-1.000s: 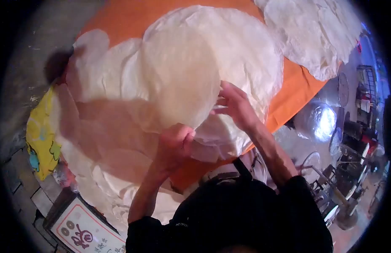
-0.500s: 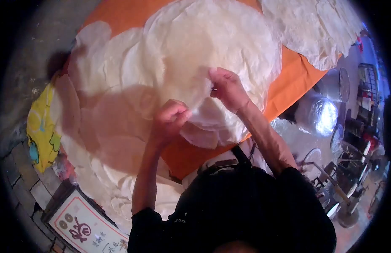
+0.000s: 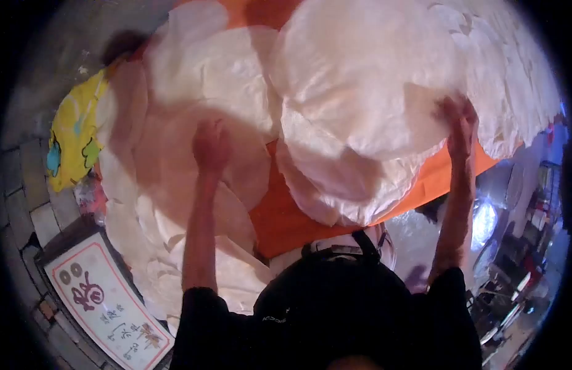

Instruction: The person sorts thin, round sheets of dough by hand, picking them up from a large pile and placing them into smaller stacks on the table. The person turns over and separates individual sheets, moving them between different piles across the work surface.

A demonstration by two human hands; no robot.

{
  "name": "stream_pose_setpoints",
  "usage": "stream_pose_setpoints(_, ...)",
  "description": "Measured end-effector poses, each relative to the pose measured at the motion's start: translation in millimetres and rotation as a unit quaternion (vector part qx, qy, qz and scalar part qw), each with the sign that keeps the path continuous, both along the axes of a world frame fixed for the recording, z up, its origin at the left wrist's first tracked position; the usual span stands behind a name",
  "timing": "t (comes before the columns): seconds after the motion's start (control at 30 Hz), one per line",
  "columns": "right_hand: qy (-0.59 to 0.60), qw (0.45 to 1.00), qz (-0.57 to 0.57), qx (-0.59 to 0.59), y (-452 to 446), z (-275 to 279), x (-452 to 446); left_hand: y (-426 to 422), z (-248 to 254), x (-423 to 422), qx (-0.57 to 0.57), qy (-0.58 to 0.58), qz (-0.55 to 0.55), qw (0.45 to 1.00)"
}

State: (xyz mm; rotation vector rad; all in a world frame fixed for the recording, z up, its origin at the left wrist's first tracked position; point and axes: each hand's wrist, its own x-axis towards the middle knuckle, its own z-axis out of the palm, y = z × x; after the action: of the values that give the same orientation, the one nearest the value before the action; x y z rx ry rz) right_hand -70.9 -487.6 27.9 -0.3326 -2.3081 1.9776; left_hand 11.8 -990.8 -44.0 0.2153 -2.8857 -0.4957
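Thin, pale round sheets lie overlapping on an orange cloth [image 3: 286, 216]. My left hand [image 3: 212, 147], in shadow with its fingers curled in, is over the left spread of sheets [image 3: 206, 74]; what it holds, if anything, is hidden. At the right edge of the large middle stack of sheets [image 3: 360, 68] is my right hand [image 3: 457, 120]. Its fingers are smeared by motion, so their grip is unclear. The stack's lower sheets have crumpled edges that hang over the orange cloth.
More wrinkled sheets [image 3: 508, 80] lie at the upper right. A yellow patterned cloth [image 3: 79, 132] is at the left edge, above a framed sign with writing [image 3: 107, 302]. Shiny metal vessels [image 3: 483, 225] and assorted items stand at the lower right.
My hands have moved apart, the left to the left and the right to the right. The view has shifted, so the middle stack appears farther right. The thin sheet lifted between my hands earlier is no longer distinguishable.
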Motion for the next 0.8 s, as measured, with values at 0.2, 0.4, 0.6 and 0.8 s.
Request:
stream_pose_setpoints(0.2,-0.005,0.900,-0.091,0.427,24.4,-37.5,45.5,-91.9,-38.0,-64.8,-0.144,0.074,-0.165,0.973)
stream_pose_setpoints(0.4,0.009,0.978,0.026,0.207,-44.5,-28.1,75.9,-95.9,55.8,-68.5,-0.007,-0.273,-0.220,0.936)
stream_pose_setpoints(0.6,-0.025,0.959,0.274,0.066,-149.4,10.6,97.9,-69.4,176.1,2.0,0.130,-0.101,-0.179,0.970)
stream_pose_setpoints(0.8,-0.167,0.890,0.382,-0.185,-235.8,34.0,89.2,4.3,211.4,-21.8,-0.055,0.099,-0.301,0.947)
